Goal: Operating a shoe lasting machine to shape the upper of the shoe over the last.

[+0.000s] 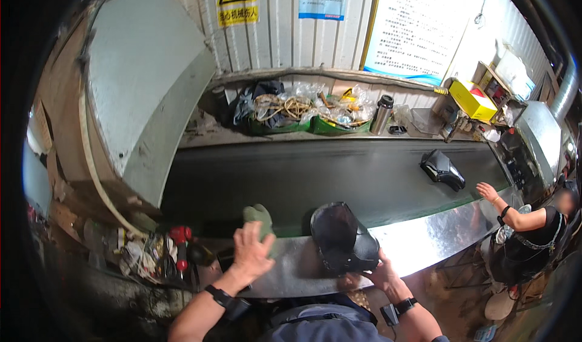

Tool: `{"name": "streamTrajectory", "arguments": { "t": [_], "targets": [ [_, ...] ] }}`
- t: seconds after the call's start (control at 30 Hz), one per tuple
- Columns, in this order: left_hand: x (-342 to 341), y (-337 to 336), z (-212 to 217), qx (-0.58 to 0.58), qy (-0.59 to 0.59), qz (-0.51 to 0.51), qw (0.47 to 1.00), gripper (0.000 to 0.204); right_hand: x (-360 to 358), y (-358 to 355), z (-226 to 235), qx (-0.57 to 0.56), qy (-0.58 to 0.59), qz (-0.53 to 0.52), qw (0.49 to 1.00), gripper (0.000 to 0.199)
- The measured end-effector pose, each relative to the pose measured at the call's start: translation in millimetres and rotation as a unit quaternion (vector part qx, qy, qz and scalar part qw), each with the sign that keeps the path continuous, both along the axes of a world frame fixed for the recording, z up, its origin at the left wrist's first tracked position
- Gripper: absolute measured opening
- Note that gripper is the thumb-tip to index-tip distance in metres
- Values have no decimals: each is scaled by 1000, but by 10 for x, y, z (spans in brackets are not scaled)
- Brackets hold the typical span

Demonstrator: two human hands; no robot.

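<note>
My left hand [251, 251] is closed on a dull green, soft-looking piece [259, 216], possibly a folded cloth, at the near edge of the conveyor belt. To its right, my right hand [382, 273] grips the lower right side of a black moulded shell [344, 239]. This shell is hollow, with its dark cavity facing up and left, and it is tilted over the shiny metal ledge [418, 236]. My right fingers are partly hidden beneath it. A second black moulded piece [444, 170] lies farther right on the dark belt [285, 181].
Another person [524, 233] sits at the right with a hand stretched toward the belt. A grey metal hood [145, 87] covers the belt's left end. Behind are green bins [291, 125] and a steel flask [382, 115]. A red power tool [180, 245] lies near left.
</note>
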State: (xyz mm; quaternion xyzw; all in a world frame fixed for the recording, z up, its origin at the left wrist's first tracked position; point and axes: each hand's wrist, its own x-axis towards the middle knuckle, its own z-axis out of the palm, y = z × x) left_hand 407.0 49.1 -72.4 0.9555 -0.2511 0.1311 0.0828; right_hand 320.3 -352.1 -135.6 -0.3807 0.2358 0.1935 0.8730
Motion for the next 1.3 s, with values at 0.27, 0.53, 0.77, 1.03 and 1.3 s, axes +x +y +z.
{"name": "streamTrajectory", "arguments": {
  "t": [0.27, 0.53, 0.77, 1.03, 1.3],
  "targets": [
    [-1080, -1250, -378, -38, -102, -234, 966, 32, -21, -172, -7, -122, 4, -80, 989, 63],
    [-596, -1302, -362, -666, 379, 48, 641, 32, -529, -226, 663, -453, -122, 5, 883, 47],
    [237, -688, -791, -680, 553, 246, 413, 30, -893, 356, 255, -630, -567, 157, 507, 45],
    [658, -846, -1255, -418, 295, 376, 772, 39, -509, 679, -411, -406, -413, 65, 812, 141],
    [224, -861, -1283, -418, 368, 419, 717, 53, -668, 380, -91, -344, -289, 208, 869, 103]
  ]
}}
